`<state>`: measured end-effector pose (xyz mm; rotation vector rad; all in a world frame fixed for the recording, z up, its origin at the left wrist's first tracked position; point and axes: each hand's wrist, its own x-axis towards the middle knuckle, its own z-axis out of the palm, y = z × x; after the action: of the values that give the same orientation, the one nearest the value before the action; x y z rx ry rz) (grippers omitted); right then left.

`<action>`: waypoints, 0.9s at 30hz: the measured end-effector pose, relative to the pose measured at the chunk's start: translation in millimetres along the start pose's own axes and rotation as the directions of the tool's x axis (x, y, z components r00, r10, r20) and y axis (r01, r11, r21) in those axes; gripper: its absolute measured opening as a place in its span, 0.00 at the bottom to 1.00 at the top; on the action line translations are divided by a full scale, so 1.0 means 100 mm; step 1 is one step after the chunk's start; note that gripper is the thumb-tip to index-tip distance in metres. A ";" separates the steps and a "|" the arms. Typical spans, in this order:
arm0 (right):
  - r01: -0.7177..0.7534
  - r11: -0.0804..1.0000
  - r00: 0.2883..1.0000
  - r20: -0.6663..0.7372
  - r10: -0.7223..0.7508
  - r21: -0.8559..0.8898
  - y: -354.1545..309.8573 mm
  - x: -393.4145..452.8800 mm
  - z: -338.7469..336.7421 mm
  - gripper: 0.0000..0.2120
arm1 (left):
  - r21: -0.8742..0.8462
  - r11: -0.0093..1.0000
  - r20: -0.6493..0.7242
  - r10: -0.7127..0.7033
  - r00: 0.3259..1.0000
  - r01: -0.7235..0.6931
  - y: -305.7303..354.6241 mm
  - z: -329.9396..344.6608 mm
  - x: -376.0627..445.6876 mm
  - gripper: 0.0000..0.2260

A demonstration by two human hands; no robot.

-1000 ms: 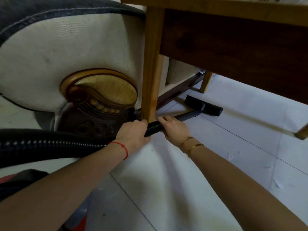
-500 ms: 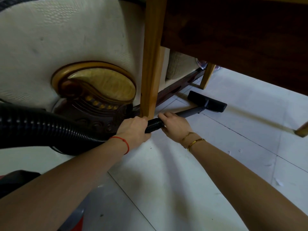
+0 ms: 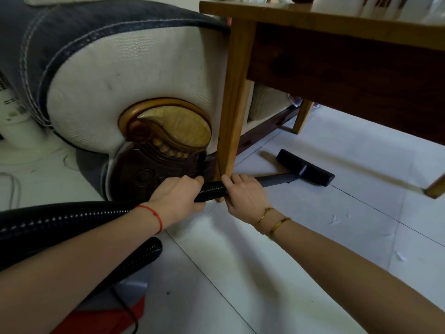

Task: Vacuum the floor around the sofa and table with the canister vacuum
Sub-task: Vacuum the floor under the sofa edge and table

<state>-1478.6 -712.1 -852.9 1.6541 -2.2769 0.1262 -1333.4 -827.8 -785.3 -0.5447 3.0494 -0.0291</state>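
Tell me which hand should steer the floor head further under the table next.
Probably the right hand: it grips the wand end nearest the floor head, past the table leg. The left hand holds the ribbed hose behind.

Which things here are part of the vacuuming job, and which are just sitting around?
Part of the job:
left hand and right hand, both gripping the hose
wand
floor nozzle
sofa
table

Just lying about:
white appliance beside the sofa
paper scraps on the tiles
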 end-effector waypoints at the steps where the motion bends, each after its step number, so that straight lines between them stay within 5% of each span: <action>1: -0.004 1.000 1.000 -0.010 0.004 -0.004 -0.03 -0.03 -0.02 0.14 | 0.006 1.000 -0.005 0.010 1.000 -0.010 0.00 -0.02 -0.04 0.14; 11: -0.071 0.995 0.995 -0.069 0.066 -0.073 0.00 -0.33 -0.16 0.14 | 0.097 0.988 -0.039 0.121 0.992 -0.117 0.20 -0.18 -0.16 0.14; 27: -0.268 0.945 0.963 -0.028 0.268 -0.187 1.03 -1.25 -0.17 0.11 | 0.097 0.948 -0.069 0.312 0.948 -0.304 1.42 0.00 0.47 0.13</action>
<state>-1537.6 -560.7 -863.0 1.2457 -2.4184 -0.0268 -1426.7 -710.6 -790.8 -0.0577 3.1569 -0.1744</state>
